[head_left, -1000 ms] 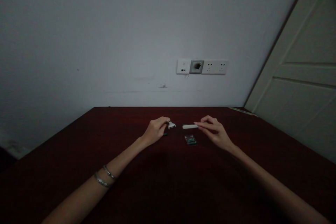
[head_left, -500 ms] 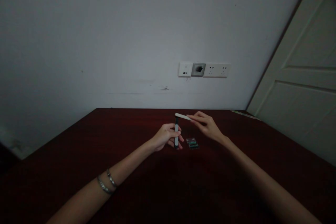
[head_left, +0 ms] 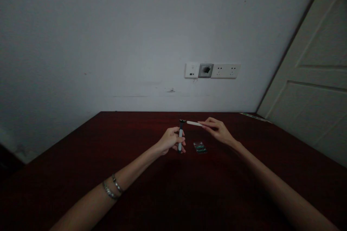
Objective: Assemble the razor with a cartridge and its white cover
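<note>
My left hand [head_left: 171, 140] is closed around the pale grey and black handle of a razor [head_left: 180, 140]. The razor stands upright, its dark head at the top. Between the thumb and fingers of my right hand [head_left: 219, 131] is a slim white stick [head_left: 194, 123] with a rounded end, held nearly level. Its left end is close beside the razor's head, with a small gap that is hard to judge. Below my right hand, a small clear pack [head_left: 200, 147] with dark green pieces inside lies on the table.
The dark red-brown table [head_left: 135, 122] reaches back to a pale wall [head_left: 121, 43]. Wall sockets [head_left: 224, 71] and a grey switch plate [head_left: 205, 70] are above its far edge. A white panelled door [head_left: 311, 94] stands at the right, near a flat strip [head_left: 255, 117] on the table.
The white stick has moved right, away from the razor's head, and lies more level. My right hand has shifted right and slightly down; the razor has moved slightly left.
</note>
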`<control>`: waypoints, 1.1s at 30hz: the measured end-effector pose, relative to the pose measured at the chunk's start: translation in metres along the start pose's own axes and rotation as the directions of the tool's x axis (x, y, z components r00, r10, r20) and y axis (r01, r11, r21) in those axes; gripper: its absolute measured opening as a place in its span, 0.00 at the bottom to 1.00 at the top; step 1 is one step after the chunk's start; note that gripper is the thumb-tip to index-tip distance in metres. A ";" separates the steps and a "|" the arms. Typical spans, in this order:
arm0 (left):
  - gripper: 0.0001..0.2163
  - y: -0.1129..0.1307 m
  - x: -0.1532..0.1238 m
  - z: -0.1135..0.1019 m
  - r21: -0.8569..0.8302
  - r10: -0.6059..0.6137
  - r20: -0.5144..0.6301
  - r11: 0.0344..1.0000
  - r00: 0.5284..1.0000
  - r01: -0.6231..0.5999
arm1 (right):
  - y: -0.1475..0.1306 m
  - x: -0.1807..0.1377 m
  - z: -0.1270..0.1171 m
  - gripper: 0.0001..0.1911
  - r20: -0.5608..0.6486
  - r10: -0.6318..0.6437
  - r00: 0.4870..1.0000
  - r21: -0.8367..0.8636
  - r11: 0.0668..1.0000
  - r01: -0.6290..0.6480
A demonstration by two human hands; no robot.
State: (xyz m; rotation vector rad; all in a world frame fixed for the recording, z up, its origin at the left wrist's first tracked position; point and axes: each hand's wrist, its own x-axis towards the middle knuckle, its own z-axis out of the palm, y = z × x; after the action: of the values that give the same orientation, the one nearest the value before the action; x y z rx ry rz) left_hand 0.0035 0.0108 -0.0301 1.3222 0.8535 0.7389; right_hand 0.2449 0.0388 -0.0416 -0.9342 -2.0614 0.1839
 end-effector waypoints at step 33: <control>0.08 0.004 -0.003 0.006 -0.016 -0.022 0.019 1.000 1.000 0.022 | -0.011 0.006 0.004 0.15 -0.029 -0.030 0.999 0.054 0.998 0.031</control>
State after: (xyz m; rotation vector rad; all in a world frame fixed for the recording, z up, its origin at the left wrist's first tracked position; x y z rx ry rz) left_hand 0.0073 0.0056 -0.0257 1.3016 0.8441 0.7139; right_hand 0.2335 0.0359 -0.0354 -0.8670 -2.0331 0.2084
